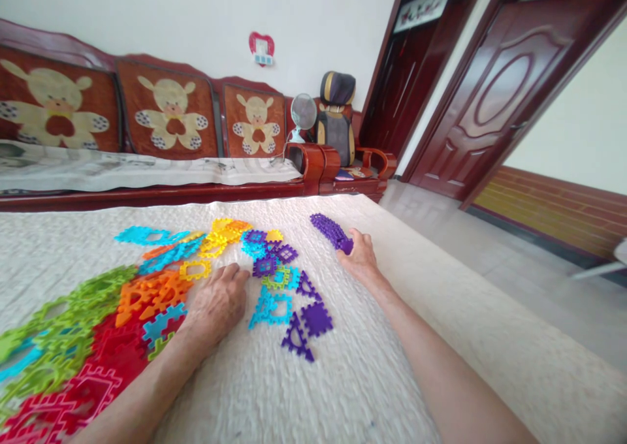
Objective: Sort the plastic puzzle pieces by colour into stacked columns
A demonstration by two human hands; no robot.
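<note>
Many flat plastic interlocking pieces lie on a cream quilted cover (313, 379). My right hand (359, 254) is closed on the near end of a stack of purple pieces (330, 231) that rests on the cover. My left hand (218, 301) lies palm down with fingers curled loosely, its fingertips beside a purple square piece (264, 265) and a yellow piece (194, 269). Just to its right lie a blue triangle piece (270, 308), a purple triangle piece (296, 338) and a purple solid piece (317, 318).
Green pieces (73, 313), orange pieces (151, 294) and red pieces (93, 372) are heaped at the left. A wooden sofa (161, 189) with bear cushions runs behind, with a small fan (304, 114) and a massage seat (336, 117). Tiled floor (490, 261) and dark doors (504, 85) are to the right.
</note>
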